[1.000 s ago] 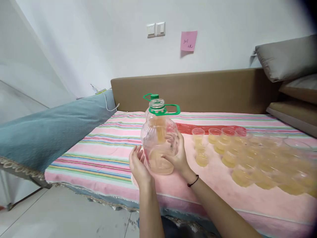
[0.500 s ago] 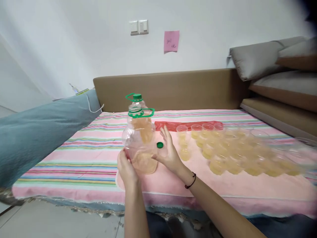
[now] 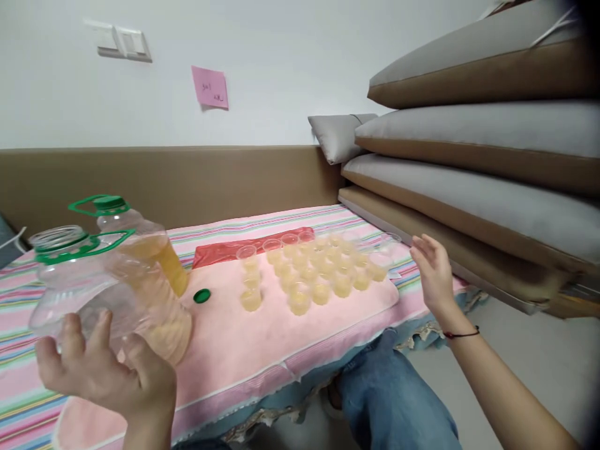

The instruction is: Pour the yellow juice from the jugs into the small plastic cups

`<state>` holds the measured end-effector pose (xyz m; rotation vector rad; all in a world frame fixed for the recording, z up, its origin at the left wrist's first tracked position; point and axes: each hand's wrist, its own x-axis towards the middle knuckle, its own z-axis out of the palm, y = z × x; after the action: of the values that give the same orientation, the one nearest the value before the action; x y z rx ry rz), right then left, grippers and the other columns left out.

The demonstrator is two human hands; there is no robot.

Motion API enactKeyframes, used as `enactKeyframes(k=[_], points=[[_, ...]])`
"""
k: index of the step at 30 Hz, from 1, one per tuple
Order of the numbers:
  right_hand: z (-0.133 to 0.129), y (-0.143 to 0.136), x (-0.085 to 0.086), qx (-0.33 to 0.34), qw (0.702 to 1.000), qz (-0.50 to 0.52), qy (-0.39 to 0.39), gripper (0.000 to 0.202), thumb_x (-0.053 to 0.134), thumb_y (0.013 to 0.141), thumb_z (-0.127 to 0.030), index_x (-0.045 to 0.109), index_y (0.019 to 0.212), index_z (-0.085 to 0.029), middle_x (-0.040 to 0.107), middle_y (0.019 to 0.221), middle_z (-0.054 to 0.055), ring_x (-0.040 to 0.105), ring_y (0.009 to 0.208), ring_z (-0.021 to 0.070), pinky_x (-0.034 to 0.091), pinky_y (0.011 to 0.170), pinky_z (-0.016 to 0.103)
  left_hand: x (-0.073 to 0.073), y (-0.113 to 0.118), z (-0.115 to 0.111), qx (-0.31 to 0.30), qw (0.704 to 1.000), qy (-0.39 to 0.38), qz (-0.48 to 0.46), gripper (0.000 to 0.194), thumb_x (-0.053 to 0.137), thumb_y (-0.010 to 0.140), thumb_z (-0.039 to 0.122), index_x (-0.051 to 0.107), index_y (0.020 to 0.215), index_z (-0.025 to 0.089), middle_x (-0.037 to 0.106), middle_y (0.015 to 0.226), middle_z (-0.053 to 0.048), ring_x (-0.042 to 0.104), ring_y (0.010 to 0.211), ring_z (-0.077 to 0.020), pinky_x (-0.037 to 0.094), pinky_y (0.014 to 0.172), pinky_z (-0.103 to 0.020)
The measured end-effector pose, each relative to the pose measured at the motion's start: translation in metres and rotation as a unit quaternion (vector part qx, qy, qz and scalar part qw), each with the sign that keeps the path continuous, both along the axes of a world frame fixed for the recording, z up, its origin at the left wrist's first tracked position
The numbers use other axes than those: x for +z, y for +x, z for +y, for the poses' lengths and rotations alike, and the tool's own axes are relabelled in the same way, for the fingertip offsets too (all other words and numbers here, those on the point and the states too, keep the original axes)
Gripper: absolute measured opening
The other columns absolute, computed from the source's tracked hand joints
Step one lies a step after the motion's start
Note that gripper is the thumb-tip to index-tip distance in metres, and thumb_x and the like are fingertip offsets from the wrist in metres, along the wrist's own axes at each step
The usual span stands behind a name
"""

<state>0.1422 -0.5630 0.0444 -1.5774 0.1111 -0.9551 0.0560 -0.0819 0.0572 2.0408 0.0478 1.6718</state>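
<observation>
My left hand (image 3: 110, 375) has its fingers spread in front of an uncapped clear jug (image 3: 117, 300) with a green handle ring; it does not grip the jug, and whether it touches it I cannot tell. My right hand (image 3: 432, 270) is raised with nothing in it, to the right of several clear cups (image 3: 321, 292) of pale yellow liquid. Behind the open jug stands a second jug (image 3: 171, 262) with a green cap on. A loose green cap (image 3: 202, 295) lies on the pink mat (image 3: 225, 350), left of a short column of cups (image 3: 251, 299).
A red plastic sheet (image 3: 220, 251) lies behind the cups. Large grey and brown cushions (image 3: 469, 134) are stacked at the right, behind my right hand. Some clear, tall-looking cups (image 3: 389, 242) stand at the right end of the rows. My knee (image 3: 398, 400) is below the bed's edge.
The view has turned right. My right hand has moved away from the jug to the far side of the cups. My left hand has opened away from the jug's side.
</observation>
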Motion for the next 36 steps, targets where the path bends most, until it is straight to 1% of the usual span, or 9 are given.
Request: enactKeyframes(k=[3, 7, 11, 15, 20, 24, 27, 30, 36], points=[[-0.054, 0.018, -0.025, -0.026, 0.998, 0.061, 0.022, 0.056, 0.073, 0.067, -0.055, 0.058, 0.11, -0.022, 0.064, 0.122, 0.013, 0.057, 0.123, 0.03, 0.041, 0.108, 0.05, -0.004, 0.008, -0.014, 0.057, 0.993, 0.088, -0.044, 0.054, 0.052, 0.084, 0.025, 0.051, 0.138, 0.034, 0.045, 0.152, 0.003, 0.031, 0.142, -0.0366, 0.024, 0.114, -0.064], [-0.091, 0.054, -0.05, -0.007, 0.99, 0.141, 0.025, 0.059, 0.081, 0.055, -0.05, 0.061, 0.102, -0.02, 0.067, 0.114, 0.014, 0.061, 0.115, 0.0334, 0.044, 0.104, 0.053, -0.015, 0.019, -0.029, -0.01, 0.988, 0.146, -0.039, 0.053, 0.056, 0.082, 0.016, 0.056, 0.134, 0.028, 0.051, 0.148, -0.003, 0.036, 0.142, -0.0346, 0.029, 0.115, -0.061], [-0.105, 0.096, -0.066, 0.016, 0.982, 0.184, 0.029, 0.091, 0.086, 0.048, -0.044, 0.051, 0.128, -0.019, 0.062, 0.126, 0.018, 0.059, 0.119, 0.034, 0.046, 0.103, 0.05, -0.025, 0.028, -0.034, -0.065, 0.982, 0.179, 0.01, 0.052, 0.057, 0.082, 0.012, 0.055, 0.133, 0.022, 0.055, 0.142, -0.013, 0.039, 0.14, -0.0352, 0.03, 0.115, -0.059], [-0.113, 0.131, -0.08, 0.017, 0.979, 0.198, 0.037, 0.114, 0.087, 0.046, -0.042, 0.033, 0.144, -0.02, 0.057, 0.132, 0.02, 0.057, 0.122, 0.0332, 0.046, 0.104, 0.046, -0.034, 0.037, -0.032, -0.075, 0.979, 0.183, 0.049, 0.051, 0.057, 0.083, 0.013, 0.055, 0.133, 0.022, 0.058, 0.139, -0.015, 0.04, 0.14, -0.0346, 0.032, 0.114, -0.058], [-0.12, 0.158, -0.099, 0.009, 0.982, 0.18, 0.049, 0.109, 0.086, 0.045, -0.038, 0.034, 0.139, -0.02, 0.062, 0.123, 0.016, 0.058, 0.12, 0.0325, 0.046, 0.103, 0.049, -0.044, 0.045, -0.028, -0.074, 0.978, 0.179, 0.079, 0.048, 0.056, 0.083, 0.016, 0.056, 0.131, 0.023, 0.06, 0.135, -0.014, 0.042, 0.139, -0.0346, 0.034, 0.113, -0.058], [-0.121, 0.165, -0.107, 0.01, 0.987, 0.15, 0.059, 0.097, 0.086, 0.043, -0.036, 0.041, 0.128, -0.023, 0.064, 0.115, 0.01, 0.059, 0.118, 0.0324, 0.044, 0.106, 0.052, -0.044, 0.047, -0.032, -0.079, 0.978, 0.176, 0.084, 0.046, 0.057, 0.082, 0.016, 0.057, 0.128, 0.024, 0.062, 0.133, -0.013, 0.042, 0.139, -0.0334, 0.033, 0.114, -0.058], [-0.119, 0.162, -0.105, 0.008, 0.99, 0.122, 0.073, 0.085, 0.087, 0.045, -0.035, 0.045, 0.118, -0.027, 0.065, 0.114, 0.01, 0.058, 0.118, 0.0336, 0.042, 0.107, 0.051, -0.042, 0.048, -0.036, -0.085, 0.978, 0.17, 0.084, 0.045, 0.057, 0.082, 0.015, 0.057, 0.126, 0.024, 0.063, 0.132, -0.013, 0.042, 0.139, -0.0326, 0.034, 0.113, -0.057], [-0.116, 0.148, -0.09, 0.011, 0.992, 0.092, 0.089, 0.075, 0.088, 0.049, -0.036, 0.046, 0.111, -0.031, 0.065, 0.117, 0.013, 0.059, 0.117, 0.0345, 0.044, 0.104, 0.05, -0.04, 0.046, -0.037, -0.083, 0.979, 0.163, 0.087, 0.042, 0.057, 0.082, 0.015, 0.057, 0.124, 0.023, 0.062, 0.132, -0.014, 0.041, 0.14, -0.0318, 0.034, 0.112, -0.057], [-0.09, 0.086, -0.029, 0.044, 0.996, 0.005, 0.072, 0.062, 0.085, 0.061, -0.041, 0.049, 0.111, -0.043, 0.065, 0.123, 0.003, 0.056, 0.124, 0.033, 0.037, 0.111, 0.056, -0.034, 0.032, -0.034, -0.061, 0.987, 0.135, 0.064, 0.035, 0.054, 0.086, 0.018, 0.057, 0.12, 0.022, 0.062, 0.131, -0.014, 0.041, 0.139, -0.0301, 0.032, 0.113, -0.055]])
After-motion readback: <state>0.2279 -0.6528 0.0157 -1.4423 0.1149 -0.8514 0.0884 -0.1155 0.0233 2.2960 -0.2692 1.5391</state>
